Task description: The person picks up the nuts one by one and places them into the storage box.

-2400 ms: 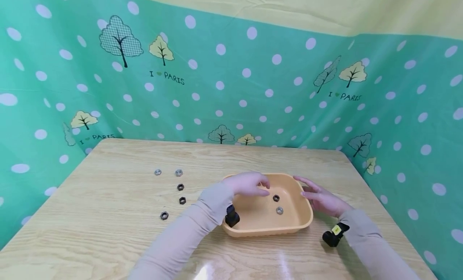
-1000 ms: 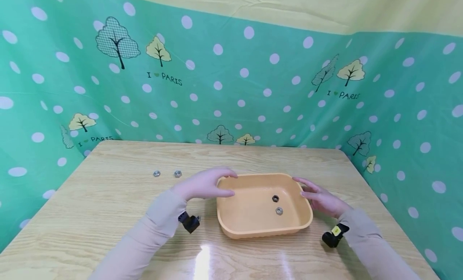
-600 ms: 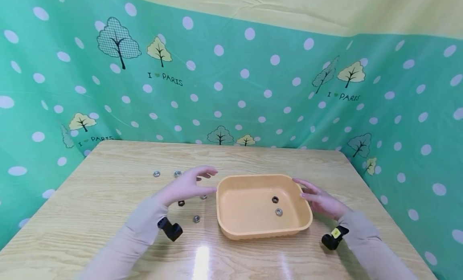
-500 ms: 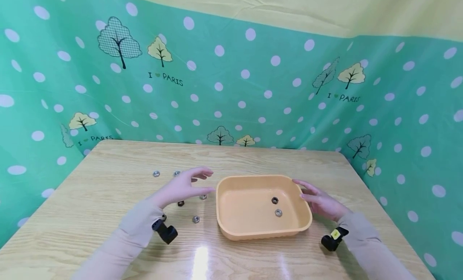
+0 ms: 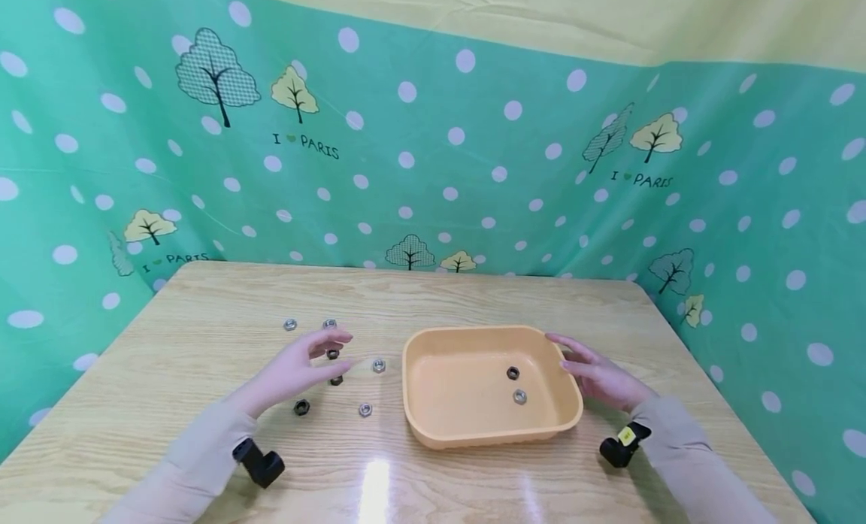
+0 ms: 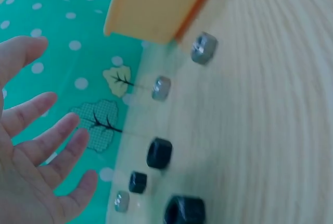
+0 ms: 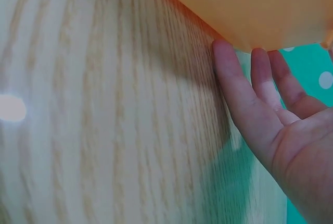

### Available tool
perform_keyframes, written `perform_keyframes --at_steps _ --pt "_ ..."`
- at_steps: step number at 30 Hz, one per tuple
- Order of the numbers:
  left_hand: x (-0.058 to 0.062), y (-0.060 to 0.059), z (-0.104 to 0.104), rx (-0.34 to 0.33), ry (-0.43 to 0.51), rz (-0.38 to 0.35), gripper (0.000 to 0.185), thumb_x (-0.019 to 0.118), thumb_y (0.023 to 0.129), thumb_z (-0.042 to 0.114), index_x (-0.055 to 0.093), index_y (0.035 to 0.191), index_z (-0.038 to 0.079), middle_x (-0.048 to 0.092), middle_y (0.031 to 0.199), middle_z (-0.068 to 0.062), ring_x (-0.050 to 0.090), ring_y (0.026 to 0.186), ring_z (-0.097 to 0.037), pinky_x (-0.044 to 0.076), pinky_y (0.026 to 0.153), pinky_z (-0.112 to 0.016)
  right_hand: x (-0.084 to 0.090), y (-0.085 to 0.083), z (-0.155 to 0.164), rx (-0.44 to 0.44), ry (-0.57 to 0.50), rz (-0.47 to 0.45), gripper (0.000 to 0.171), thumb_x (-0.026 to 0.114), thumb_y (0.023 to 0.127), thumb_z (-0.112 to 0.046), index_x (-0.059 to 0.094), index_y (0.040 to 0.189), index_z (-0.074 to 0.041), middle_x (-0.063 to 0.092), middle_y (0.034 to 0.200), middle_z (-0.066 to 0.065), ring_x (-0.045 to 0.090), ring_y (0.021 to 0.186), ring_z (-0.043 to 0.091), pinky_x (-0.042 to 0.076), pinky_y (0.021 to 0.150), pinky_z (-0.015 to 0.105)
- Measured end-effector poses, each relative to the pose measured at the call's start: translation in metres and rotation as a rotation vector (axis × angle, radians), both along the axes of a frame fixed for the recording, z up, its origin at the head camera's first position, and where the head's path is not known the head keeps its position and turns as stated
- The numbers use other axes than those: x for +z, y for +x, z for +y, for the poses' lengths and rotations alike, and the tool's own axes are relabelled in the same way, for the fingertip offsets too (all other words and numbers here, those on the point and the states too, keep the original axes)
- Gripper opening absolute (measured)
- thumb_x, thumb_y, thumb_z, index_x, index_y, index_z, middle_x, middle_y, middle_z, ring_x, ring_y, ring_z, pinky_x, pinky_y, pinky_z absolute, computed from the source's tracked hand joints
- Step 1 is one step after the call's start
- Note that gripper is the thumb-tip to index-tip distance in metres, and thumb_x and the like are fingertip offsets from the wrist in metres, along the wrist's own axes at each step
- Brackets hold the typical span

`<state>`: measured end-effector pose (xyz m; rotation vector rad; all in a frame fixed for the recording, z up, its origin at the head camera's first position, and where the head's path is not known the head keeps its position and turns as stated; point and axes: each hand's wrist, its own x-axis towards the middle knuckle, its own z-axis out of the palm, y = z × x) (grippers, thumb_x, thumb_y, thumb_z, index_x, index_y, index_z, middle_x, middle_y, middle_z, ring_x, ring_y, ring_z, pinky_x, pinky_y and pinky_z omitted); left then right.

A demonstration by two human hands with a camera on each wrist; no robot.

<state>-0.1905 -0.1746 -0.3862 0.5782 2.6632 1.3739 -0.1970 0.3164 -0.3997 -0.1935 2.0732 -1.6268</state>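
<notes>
Hovering my left hand (image 5: 294,368) over the scatter of hex nuts left of centre in the head view, fingers spread and relaxed, holding nothing. My right hand (image 5: 598,374) rests straight-fingered against the right wall of the orange plastic tray (image 5: 433,426); the right wrist view shows the fingertips (image 7: 229,62) touching the tray's side low down, near the tabletop.

Two nuts lie inside the tray, a black nut (image 5: 513,373) and a silver nut (image 5: 519,396), near the middle of its floor. Outside it, a silver nut (image 5: 379,365) and another silver nut (image 5: 365,410) sit just left of the tray wall, a larger black nut (image 5: 301,407) lies below my palm, and small black nuts (image 5: 336,380) lie close under my fingertips. Two more silver ones (image 5: 289,325) rest farther back.

Risks, as I judge them: these nuts are small and flat on a glossy wooden table (image 5: 203,298), so a pinch could slip and skid one away, or my spread fingers could knock its neighbours, since the black ones lie close together. The wrist camera mount (image 5: 260,464) under my forearm hangs low and could sweep the larger black nut if I drop my arm. A push from my right hand could slide the light tray left onto the two silver nuts beside it.

Room: open tabletop lies in the lower middle of the frame and along the back; the left table edge stays well apart from the nuts, while the right edge runs near my right wrist.
</notes>
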Motion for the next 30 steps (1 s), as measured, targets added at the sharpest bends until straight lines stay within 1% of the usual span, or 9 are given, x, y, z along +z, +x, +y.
perform_keyframes --at_steps 3,6,12,15,18,24,30 --pt "-0.005 0.004 -0.01 0.015 -0.014 0.007 0.049 0.067 0.088 0.024 0.052 0.128 0.001 0.056 0.129 -0.018 0.052 0.119 -0.037 0.035 0.105 -0.056 -0.001 0.0 0.0 -0.004 0.0 0.002 0.065 0.049 0.098 -0.026 0.014 0.152 -0.016 0.015 0.152 0.031 0.045 0.129 0.031 0.047 0.099 0.043" --pt "-0.009 0.009 -0.019 0.025 -0.04 0.032 0.047 0.067 0.087 0.023 0.054 0.126 -0.001 0.057 0.127 -0.019 0.052 0.118 -0.038 0.035 0.104 -0.057 -0.001 -0.001 0.0 -0.006 -0.008 0.0 0.064 0.049 0.098 -0.025 0.015 0.152 -0.016 0.015 0.152 0.031 0.046 0.128 0.029 0.047 0.099 0.042" --pt "-0.015 0.017 -0.035 0.054 -0.11 0.073 0.044 0.069 0.085 0.028 0.059 0.121 0.004 0.057 0.127 -0.018 0.049 0.121 -0.042 0.035 0.102 -0.061 -0.001 -0.001 0.001 -0.004 -0.012 -0.004 0.064 0.049 0.098 -0.025 0.014 0.152 -0.016 0.014 0.152 0.031 0.046 0.127 0.028 0.048 0.098 0.042" --pt "-0.019 0.018 -0.041 0.057 -0.128 0.077 0.042 0.07 0.084 0.028 0.061 0.118 0.005 0.057 0.127 -0.019 0.048 0.121 -0.043 0.035 0.102 -0.061 -0.001 -0.001 0.001 -0.005 -0.01 -0.004 0.065 0.049 0.098 -0.026 0.014 0.152 -0.016 0.013 0.152 0.031 0.046 0.128 0.029 0.048 0.098 0.042" --pt "-0.023 0.02 -0.045 0.067 -0.14 0.063 0.042 0.071 0.084 0.029 0.062 0.117 0.006 0.058 0.127 -0.019 0.049 0.121 -0.042 0.035 0.102 -0.058 -0.001 -0.001 0.0 -0.005 -0.015 -0.006 0.064 0.049 0.098 -0.025 0.015 0.152 -0.017 0.013 0.152 0.03 0.046 0.128 0.029 0.047 0.098 0.043" --pt "-0.026 0.023 -0.05 0.063 -0.145 0.036 0.041 0.071 0.084 0.031 0.063 0.115 0.007 0.055 0.129 -0.02 0.046 0.123 -0.044 0.033 0.103 -0.059 -0.001 -0.001 0.0 -0.006 -0.027 -0.018 0.063 0.049 0.098 -0.025 0.017 0.151 -0.019 0.015 0.152 0.031 0.048 0.126 0.026 0.047 0.099 0.042" --pt "-0.029 0.024 -0.056 0.025 -0.208 0.083 0.046 0.074 0.079 0.035 0.064 0.114 0.006 0.05 0.134 -0.024 0.04 0.126 -0.048 0.03 0.103 -0.064 -0.001 -0.001 0.0 -0.011 -0.022 -0.018 0.064 0.05 0.098 -0.025 0.016 0.152 -0.017 0.015 0.152 0.031 0.049 0.125 0.025 0.047 0.099 0.041"
